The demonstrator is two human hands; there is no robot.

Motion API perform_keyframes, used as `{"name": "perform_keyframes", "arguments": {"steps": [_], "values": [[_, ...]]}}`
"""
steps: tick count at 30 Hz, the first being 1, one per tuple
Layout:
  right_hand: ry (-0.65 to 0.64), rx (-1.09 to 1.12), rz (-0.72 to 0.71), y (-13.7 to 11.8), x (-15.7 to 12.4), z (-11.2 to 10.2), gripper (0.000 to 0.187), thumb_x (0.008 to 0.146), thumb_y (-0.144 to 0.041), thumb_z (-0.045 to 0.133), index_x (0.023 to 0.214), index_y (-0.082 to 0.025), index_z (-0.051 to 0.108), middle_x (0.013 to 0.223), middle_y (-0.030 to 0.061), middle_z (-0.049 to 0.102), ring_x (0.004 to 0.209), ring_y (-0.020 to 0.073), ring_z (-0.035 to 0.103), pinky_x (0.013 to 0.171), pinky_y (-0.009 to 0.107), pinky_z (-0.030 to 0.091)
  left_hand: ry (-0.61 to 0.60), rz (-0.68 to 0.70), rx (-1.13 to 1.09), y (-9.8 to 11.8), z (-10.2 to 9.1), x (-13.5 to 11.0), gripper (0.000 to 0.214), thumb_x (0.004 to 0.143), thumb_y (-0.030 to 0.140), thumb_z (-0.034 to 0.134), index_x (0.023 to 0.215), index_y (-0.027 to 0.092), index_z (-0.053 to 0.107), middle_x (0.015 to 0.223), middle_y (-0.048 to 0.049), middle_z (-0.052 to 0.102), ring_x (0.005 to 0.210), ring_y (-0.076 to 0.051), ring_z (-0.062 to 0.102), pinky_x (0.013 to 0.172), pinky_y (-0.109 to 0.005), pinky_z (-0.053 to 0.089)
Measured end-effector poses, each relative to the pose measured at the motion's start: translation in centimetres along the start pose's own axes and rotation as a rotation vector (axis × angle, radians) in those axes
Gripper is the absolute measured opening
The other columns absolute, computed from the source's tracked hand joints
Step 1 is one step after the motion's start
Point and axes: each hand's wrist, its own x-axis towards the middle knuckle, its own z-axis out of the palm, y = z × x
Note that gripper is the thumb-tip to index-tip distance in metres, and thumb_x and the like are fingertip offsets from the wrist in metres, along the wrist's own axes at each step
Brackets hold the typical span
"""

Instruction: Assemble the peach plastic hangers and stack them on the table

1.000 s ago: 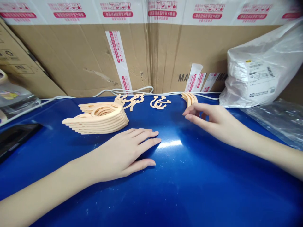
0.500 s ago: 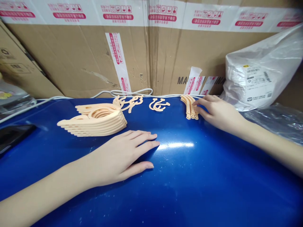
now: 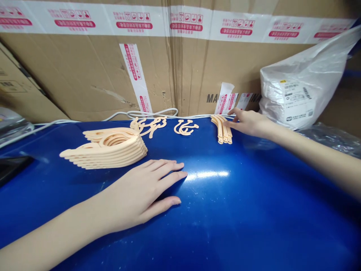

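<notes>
My left hand (image 3: 146, 192) lies flat on the blue table, palm down with fingers stretched out, and holds nothing. At the back right, my right hand (image 3: 248, 121) reaches to a row of curved beige plastic strips (image 3: 222, 130). Its thumb is over the right side of these strips and the forefinger is lifted apart, with nothing visible between them. Left of centre is a neat stack of beige folding-hanger parts (image 3: 113, 152). Behind it lies a loose heap of beige curved pieces (image 3: 152, 126). Several small beige hooks (image 3: 185, 127) lie between that heap and the strips.
A large cardboard box (image 3: 197, 71) stands along the back edge of the blue table (image 3: 225, 218). In front of it runs a white cable (image 3: 152, 113). A white plastic bag (image 3: 301, 82) stands back right. At the left edge lies a dark flat object (image 3: 14, 167).
My right hand's fingers have spread, with the forefinger lifted and the thumb moved over the strips. The strips sit closer together. The view has shifted slightly; my left hand stays on the table.
</notes>
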Motion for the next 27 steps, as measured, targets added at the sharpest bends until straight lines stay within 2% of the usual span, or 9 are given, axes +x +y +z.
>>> {"name": "perform_keyframes", "arguments": {"steps": [3,7,11,15,19,23,27], "values": [[-0.035,-0.009,0.030,-0.1,1.0,0.5,0.066,0.080,-0.071,0.049,0.120,-0.018,0.058,0.101,0.0146,0.072,0.089,0.0348,0.067,0.073,0.043,0.049,0.009,0.004,-0.006,0.0,-0.1,-0.1,0.041,0.098,0.043,0.044,0.133,0.022,0.052,0.137,-0.0088,0.056,0.122,-0.028,0.055,0.099,-0.045,0.048],[-0.012,0.010,0.056,-0.2,1.6,0.7,0.065,0.082,-0.066,0.051,0.123,-0.016,0.057,0.100,0.0151,0.072,0.089,0.0333,0.067,0.073,0.043,0.050,0.030,0.000,-0.021,0.0,-0.1,-0.2,0.040,0.098,0.043,0.045,0.132,0.023,0.054,0.135,-0.0092,0.058,0.122,-0.028,0.055,0.099,-0.045,0.047],[-0.017,0.053,0.094,-0.3,1.6,0.5,0.058,0.081,-0.056,0.057,0.121,-0.015,0.057,0.084,0.0125,0.071,0.071,0.0287,0.067,0.064,0.041,0.051,0.032,0.000,-0.016,0.0,-0.1,-0.3,0.040,0.098,0.043,0.045,0.132,0.023,0.053,0.135,-0.0089,0.058,0.122,-0.028,0.055,0.099,-0.044,0.047],[-0.053,0.133,0.105,-0.4,1.0,0.3,0.056,0.082,-0.049,0.060,0.122,-0.011,0.053,0.070,0.0099,0.068,0.052,0.0206,0.060,0.052,0.036,0.048,0.016,-0.007,-0.010,0.1,-0.1,-0.4,0.040,0.098,0.043,0.045,0.132,0.023,0.053,0.136,-0.0085,0.057,0.122,-0.028,0.055,0.098,-0.044,0.048],[-0.103,0.228,0.066,-0.3,0.3,0.0,0.056,0.085,-0.046,0.057,0.126,-0.008,0.047,0.079,0.0136,0.068,0.051,0.0147,0.060,0.047,0.028,0.047,0.007,-0.002,0.001,0.0,-0.1,-0.4,0.041,0.098,0.043,0.043,0.132,0.022,0.053,0.137,-0.0087,0.056,0.123,-0.028,0.054,0.099,-0.045,0.047],[-0.106,0.241,0.081,-0.1,0.2,-0.3,0.061,0.080,-0.049,0.063,0.122,-0.007,0.049,0.089,0.0168,0.066,0.055,0.0132,0.060,0.043,0.024,0.045,-0.003,0.005,0.003,0.0,-0.1,-0.3,0.041,0.099,0.043,0.043,0.132,0.021,0.053,0.137,-0.0096,0.057,0.123,-0.028,0.054,0.100,-0.045,0.047],[-0.089,0.200,0.088,-0.2,-0.1,-0.6,0.061,0.081,-0.055,0.060,0.120,-0.008,0.051,0.085,0.0139,0.065,0.047,0.0097,0.055,0.046,0.026,0.046,-0.011,0.005,0.015,0.1,-0.3,-0.3,0.041,0.099,0.042,0.043,0.131,0.020,0.053,0.136,-0.0103,0.057,0.122,-0.029,0.054,0.099,-0.046,0.047]]}}
